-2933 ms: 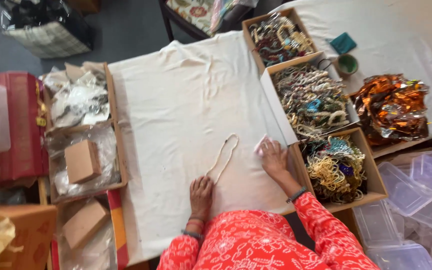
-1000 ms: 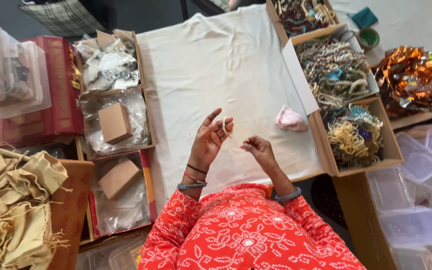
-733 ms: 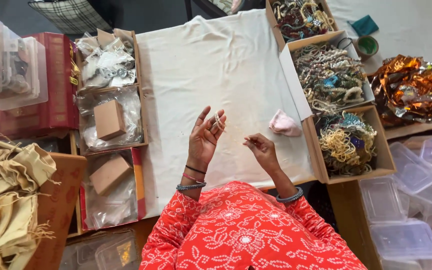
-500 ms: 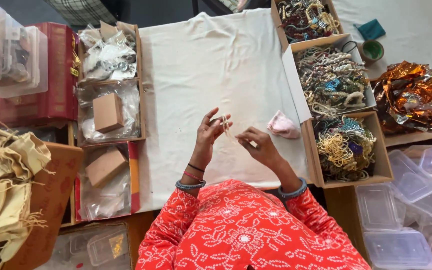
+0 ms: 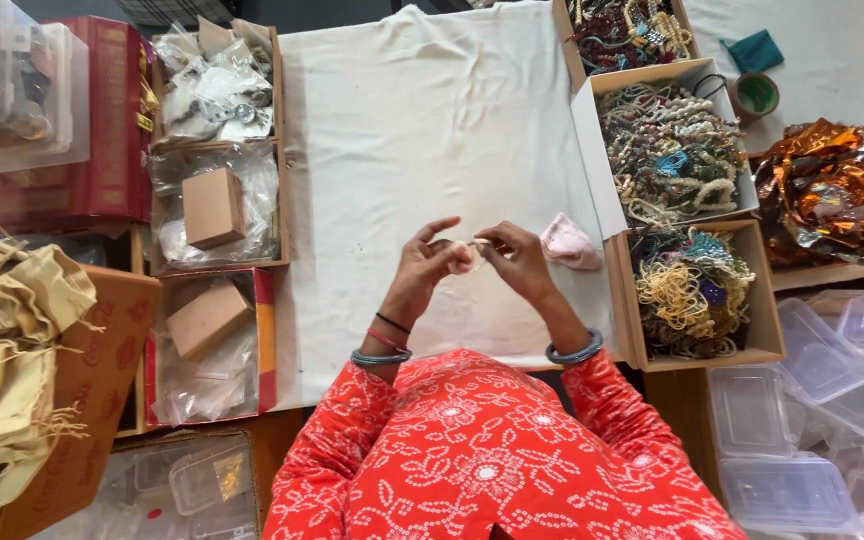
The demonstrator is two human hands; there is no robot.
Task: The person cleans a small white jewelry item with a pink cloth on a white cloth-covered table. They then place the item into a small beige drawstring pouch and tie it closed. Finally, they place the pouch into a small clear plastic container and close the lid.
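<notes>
My left hand [image 5: 420, 272] and my right hand [image 5: 518, 260] meet fingertip to fingertip above the white cloth [image 5: 422, 130]. Between them they pinch a small bunched pale bead string [image 5: 469, 254], most of it hidden by the fingers. My left index finger sticks up and away from the bundle. A small pink pouch [image 5: 569, 243] lies on the cloth just right of my right hand, apart from it. Both wrists wear bangles, and my red patterned sleeves fill the lower middle.
Open cardboard boxes of tangled jewellery [image 5: 674, 150] [image 5: 697, 295] line the cloth's right edge. Trays with plastic bags and small brown boxes [image 5: 210, 206] [image 5: 208, 318] line the left. Beige drawstring pouches [image 5: 7, 340] lie far left, clear plastic tubs [image 5: 822, 400] bottom right, and orange foil [image 5: 827, 190] at the right.
The bead string that lay stretched on the cloth has been picked up. My hands have drawn together and bunched it between the fingertips. A pink pouch now lies beside my right hand.
</notes>
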